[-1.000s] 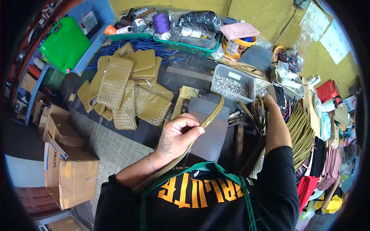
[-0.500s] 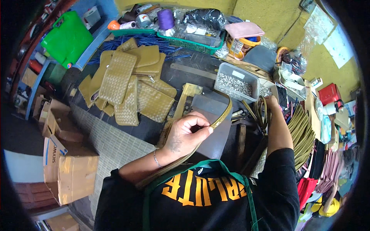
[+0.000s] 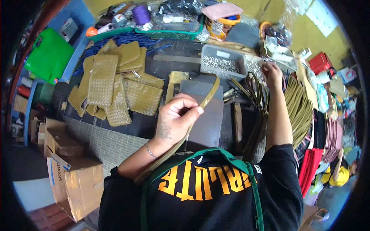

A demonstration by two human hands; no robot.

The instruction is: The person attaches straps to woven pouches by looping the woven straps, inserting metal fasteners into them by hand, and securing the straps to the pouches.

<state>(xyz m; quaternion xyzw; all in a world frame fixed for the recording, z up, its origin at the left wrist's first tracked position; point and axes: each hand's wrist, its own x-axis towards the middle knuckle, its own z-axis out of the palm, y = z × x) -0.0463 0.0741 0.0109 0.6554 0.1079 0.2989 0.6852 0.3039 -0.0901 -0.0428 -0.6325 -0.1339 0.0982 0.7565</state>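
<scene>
My left hand (image 3: 173,117) pinches an olive strap (image 3: 210,93) between thumb and fingers. The strap's free end curves up past the fingertips, and the rest trails back along my left forearm. My right hand (image 3: 273,76) is over a second, open container of small silvery metal pieces (image 3: 254,68), its fingers curled together; whatever they hold is too small to make out. Left of it stands a clear plastic tub (image 3: 221,74) with many similar pieces. A bundle of olive straps (image 3: 259,90) lies beside my right wrist. A grey flat board (image 3: 206,123) is beneath the held strap.
Olive woven pouches (image 3: 104,79) are heaped on the left of the dark table. Green baskets (image 3: 169,34) with thread and packets line the back. Many olive strips (image 3: 297,109) hang at the right. A cardboard box (image 3: 83,186) stands at the lower left.
My right hand has lifted slightly from among the metal pieces, its fingers now showing. The left hand still pinches the strap. The whole view has shifted a little.
</scene>
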